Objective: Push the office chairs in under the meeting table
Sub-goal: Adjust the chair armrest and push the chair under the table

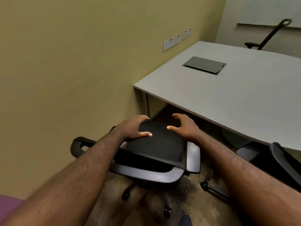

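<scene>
**Hands over the chair seat by the table corner**

Head view: I saw my left hand point(133, 128) and right hand point(183, 127) spread above the black chair point(154, 147) seat, fingers loosely curved and holding nothing; whether they touched it I could not tell. The chair stood at 6 o'clock from the grey table point(228, 95) corner, not yet under it. A second chair point(276, 157) sat at 4 o'clock.

A single head-worn wide-angle view looks forward and steeply down from above the chair point(154, 149), close enough that both forearms fill the lower frame. It faces the near corner of the surface point(228, 95), with the wall point(65, 62) on the left.
</scene>
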Motion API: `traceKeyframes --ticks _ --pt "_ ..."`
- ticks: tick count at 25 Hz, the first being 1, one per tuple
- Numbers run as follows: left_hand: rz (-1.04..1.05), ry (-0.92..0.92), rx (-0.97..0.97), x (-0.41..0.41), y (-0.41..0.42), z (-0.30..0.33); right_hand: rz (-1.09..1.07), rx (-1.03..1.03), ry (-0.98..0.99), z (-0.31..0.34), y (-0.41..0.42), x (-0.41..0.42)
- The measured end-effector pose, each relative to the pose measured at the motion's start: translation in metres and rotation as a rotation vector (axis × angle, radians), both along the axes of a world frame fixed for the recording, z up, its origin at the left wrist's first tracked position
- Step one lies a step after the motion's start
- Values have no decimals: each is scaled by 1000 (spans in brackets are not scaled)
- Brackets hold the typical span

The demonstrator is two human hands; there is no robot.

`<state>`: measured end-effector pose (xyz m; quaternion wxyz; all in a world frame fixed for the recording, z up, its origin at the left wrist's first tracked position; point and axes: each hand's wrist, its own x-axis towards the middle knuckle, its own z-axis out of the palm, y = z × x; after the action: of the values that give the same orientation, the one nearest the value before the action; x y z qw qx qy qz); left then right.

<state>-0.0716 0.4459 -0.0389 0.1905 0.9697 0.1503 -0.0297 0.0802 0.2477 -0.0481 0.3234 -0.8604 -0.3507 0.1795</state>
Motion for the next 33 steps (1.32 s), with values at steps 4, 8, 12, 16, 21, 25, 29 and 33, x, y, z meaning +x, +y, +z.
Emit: traceKeyframes --ticks 4,8,12,16,21,25,29,33 --pt "65 -47 40 -67 16 17 158 7 -35 21 18 -53" --pt "94 -109 67 -122 22 16 289 -11 -52 28 21 -98" --pt "75 -91 93 -170 24 0 425 -196 -62 25 16 -140" --pt "17 -22 233 -187 29 -23 478 -464 -189 2 12 -171" --pt "19 17 370 -167 33 -34 337 -438 -354 -14 5 -170" --pt "11 37 501 -153 30 -40 294 -403 -386 -17 -1 -156" --pt "4 33 511 -137 28 -41 283 -403 -403 -19 -2 -139" --pt "9 22 525 -117 27 -42 263 -418 -433 -18 -2 -120"
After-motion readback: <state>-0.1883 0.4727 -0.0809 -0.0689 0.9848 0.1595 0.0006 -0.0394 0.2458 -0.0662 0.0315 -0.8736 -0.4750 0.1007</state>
